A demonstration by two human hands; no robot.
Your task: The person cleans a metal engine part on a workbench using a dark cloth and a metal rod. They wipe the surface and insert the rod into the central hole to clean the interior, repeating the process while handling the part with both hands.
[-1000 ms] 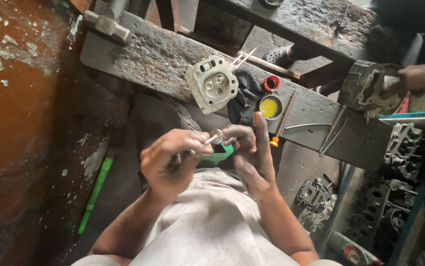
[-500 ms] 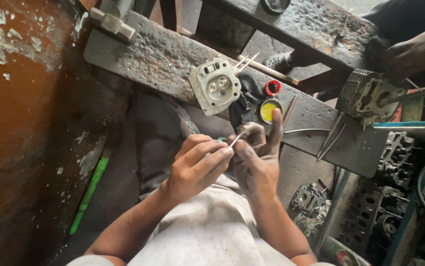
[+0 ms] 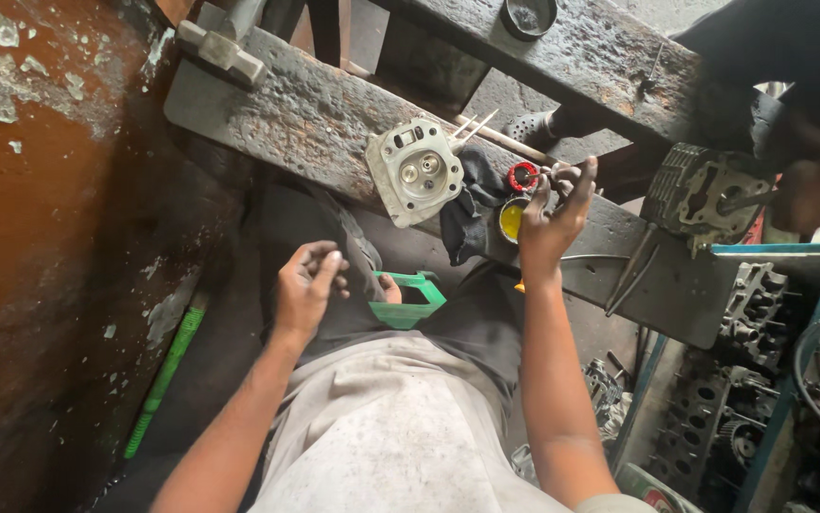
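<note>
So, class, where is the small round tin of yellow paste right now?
In the head view, the small round tin of yellow paste sits on the rusty metal bench, right of the black cloth, below the red cap, partly behind the right hand.

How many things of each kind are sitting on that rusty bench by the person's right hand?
Grey cylinder head: 1
Black cloth: 1
Red lid: 1
Small round tin of yellow paste: 1
Total: 4

The right hand reaches over the tin; the left hand is away from the bench.
</note>
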